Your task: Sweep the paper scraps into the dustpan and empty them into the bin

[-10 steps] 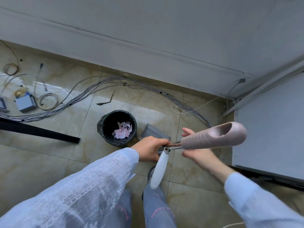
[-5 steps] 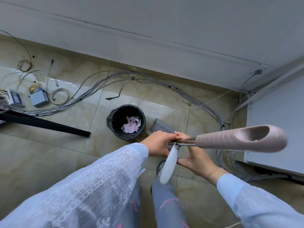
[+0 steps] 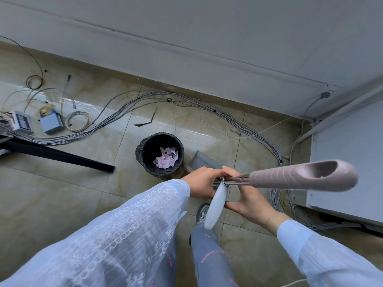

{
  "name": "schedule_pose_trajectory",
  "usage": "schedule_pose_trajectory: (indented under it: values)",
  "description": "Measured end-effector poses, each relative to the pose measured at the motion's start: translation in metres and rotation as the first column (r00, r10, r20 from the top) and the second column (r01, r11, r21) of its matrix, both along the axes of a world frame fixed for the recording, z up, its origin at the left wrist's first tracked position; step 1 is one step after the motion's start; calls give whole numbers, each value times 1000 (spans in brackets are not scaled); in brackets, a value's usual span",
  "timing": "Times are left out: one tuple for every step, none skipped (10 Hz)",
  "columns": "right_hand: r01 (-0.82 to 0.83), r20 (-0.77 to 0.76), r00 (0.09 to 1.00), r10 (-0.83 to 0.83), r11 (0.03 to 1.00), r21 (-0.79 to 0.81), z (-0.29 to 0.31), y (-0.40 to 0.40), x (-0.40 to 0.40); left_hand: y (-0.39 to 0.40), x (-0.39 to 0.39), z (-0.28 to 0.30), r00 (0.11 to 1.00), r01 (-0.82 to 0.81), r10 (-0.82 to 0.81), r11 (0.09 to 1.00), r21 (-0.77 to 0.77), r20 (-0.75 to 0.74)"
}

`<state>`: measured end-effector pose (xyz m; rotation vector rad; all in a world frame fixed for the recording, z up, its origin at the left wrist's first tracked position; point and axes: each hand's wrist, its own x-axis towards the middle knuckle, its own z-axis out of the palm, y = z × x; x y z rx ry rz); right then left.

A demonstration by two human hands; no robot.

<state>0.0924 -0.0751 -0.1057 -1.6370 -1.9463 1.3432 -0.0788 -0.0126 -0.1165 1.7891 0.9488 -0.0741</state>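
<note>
A black bin [image 3: 143, 156] stands on the tiled floor with pink and white paper scraps [image 3: 165, 160] inside it. Just right of the bin the grey dustpan [image 3: 202, 161] rests on the floor, partly hidden by my hands. My left hand [image 3: 202, 182] is closed around the thin metal poles. My right hand [image 3: 246, 201] wraps the same poles from the right, its fingertips touching the pale grey handle [image 3: 216, 206] that hangs down. The ribbed pink handle [image 3: 300, 177] points toward the camera and to the right. The broom head is hidden.
A thick cable bundle [image 3: 116, 119] runs along the floor behind the bin and down the right side. Small grey boxes [image 3: 50, 123] and wire coils lie at the left by a black bar [image 3: 62, 155]. A white cabinet [image 3: 348, 162] stands at the right, and my shoe [image 3: 202, 212] is below the hands.
The view has shifted so the bin and hands sit further right. The pink handle now reaches further right and nearer the camera. Both hands stay together on the poles.
</note>
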Motion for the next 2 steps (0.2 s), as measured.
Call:
schedule_pose_trajectory:
  values:
    - [-13,17,1000,15,996,-87,10,0,2,2,-5,7,999,40,-41,999,-13,-5]
    - [-59,85,994,67,994,-92,29,-5,8,3,-19,15,1000,12,-12,999,-44,-4]
